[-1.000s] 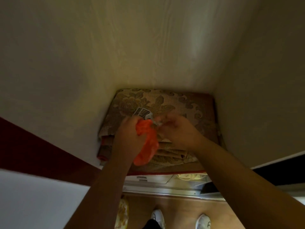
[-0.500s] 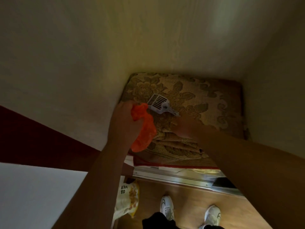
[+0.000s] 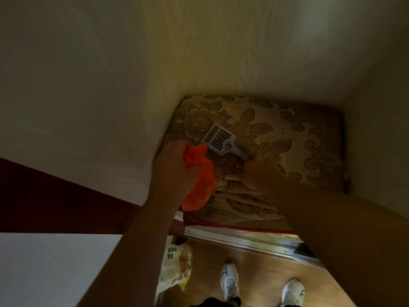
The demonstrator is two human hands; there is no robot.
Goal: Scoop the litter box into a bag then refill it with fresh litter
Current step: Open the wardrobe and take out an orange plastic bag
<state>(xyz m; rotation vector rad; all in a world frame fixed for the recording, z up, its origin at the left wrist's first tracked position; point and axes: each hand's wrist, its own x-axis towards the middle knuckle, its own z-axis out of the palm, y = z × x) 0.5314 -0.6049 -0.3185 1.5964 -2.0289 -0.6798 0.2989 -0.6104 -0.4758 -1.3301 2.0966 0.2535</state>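
A: Where's the scoop (image 3: 219,139) right now?
B: Lying on the patterned cushion (image 3: 294,138), slotted head toward the wall, handle pointing back at the right hand (image 3: 256,171). The fingers of that hand are curled at the tip of the handle and look to be pinching it, though the dim light hides the exact contact
A: And the left hand (image 3: 174,167)?
B: It grips a crumpled orange bag (image 3: 200,180), fingers closed round the upper part. The rest of the bag hangs down over the front of the cushion, just beside the scoop's head
A: What's the cushion sitting in?
B: A pale-walled nook (image 3: 155,63), tucked into the corner. A metal rail (image 3: 241,238) runs along under its front edge
A: Anything on the floor?
B: A yellow and white bag of litter (image 3: 177,267) stands on the wood floor (image 3: 261,258) below the left arm, next to the person's white shoes (image 3: 230,280). No litter box is in view
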